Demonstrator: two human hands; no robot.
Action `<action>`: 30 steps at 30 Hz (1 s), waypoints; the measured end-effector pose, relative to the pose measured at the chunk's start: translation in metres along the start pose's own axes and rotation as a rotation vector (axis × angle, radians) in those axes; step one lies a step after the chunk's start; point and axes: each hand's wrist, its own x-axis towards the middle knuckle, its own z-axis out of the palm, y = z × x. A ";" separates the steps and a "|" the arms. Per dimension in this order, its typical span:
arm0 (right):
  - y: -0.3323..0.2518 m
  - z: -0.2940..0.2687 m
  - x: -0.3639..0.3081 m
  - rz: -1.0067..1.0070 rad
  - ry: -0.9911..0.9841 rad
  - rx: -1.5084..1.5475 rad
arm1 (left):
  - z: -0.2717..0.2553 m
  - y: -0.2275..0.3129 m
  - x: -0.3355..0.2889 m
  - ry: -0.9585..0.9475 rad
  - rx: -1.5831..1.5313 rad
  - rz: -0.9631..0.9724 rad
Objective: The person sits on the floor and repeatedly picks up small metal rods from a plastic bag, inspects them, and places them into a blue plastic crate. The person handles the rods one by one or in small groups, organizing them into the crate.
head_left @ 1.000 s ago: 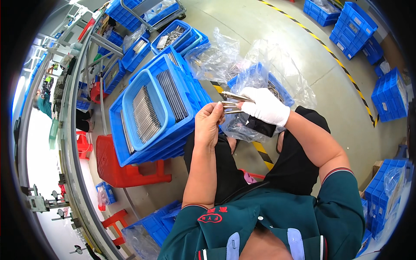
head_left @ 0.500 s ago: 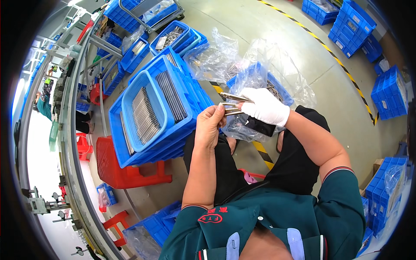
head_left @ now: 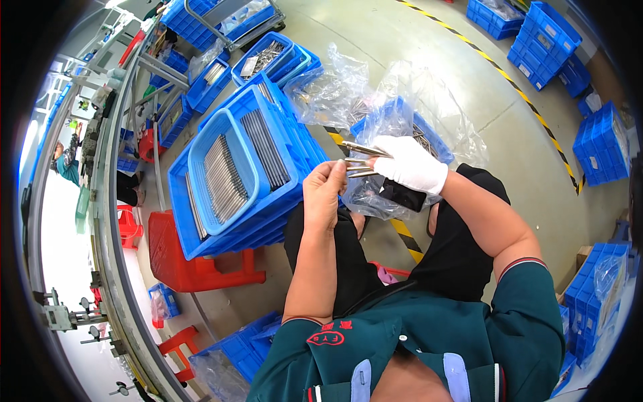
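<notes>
My right hand [head_left: 412,165], in a white glove, is closed around several slim metal rods [head_left: 362,149] whose ends point left. My bare left hand [head_left: 323,193] pinches the tip of one rod between thumb and fingers. Both hands are above my lap. To their left, a light blue basket [head_left: 193,175] holds a neat row of similar rods. It rests on a stack of blue crates [head_left: 179,221] with more dark rods inside. Beyond my right hand, a blue bin [head_left: 439,142] partly wrapped in clear plastic contains loose rods. A black item [head_left: 402,195] lies below the glove.
A red stool [head_left: 175,251] is beside the crate stack. Clear plastic bags [head_left: 328,87] spread over the floor ahead. Blue crates [head_left: 599,144] stand at the right, past a yellow-black floor stripe [head_left: 529,100]. A long metal frame [head_left: 107,221] runs along the left, with a person [head_left: 67,164] behind it.
My left hand has shifted very slightly at the rod tips; the right hand keeps its hold. The person behind the frame at far left has moved a little.
</notes>
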 end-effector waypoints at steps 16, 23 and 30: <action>-0.007 -0.006 -0.002 0.066 -0.129 0.154 | -0.005 0.004 0.001 -0.089 -0.146 -0.114; -0.011 -0.007 -0.003 0.116 -0.170 0.129 | -0.008 0.003 0.002 -0.115 -0.109 -0.112; -0.008 -0.002 -0.006 0.101 -0.171 0.159 | -0.005 0.005 -0.001 -0.152 -0.192 -0.154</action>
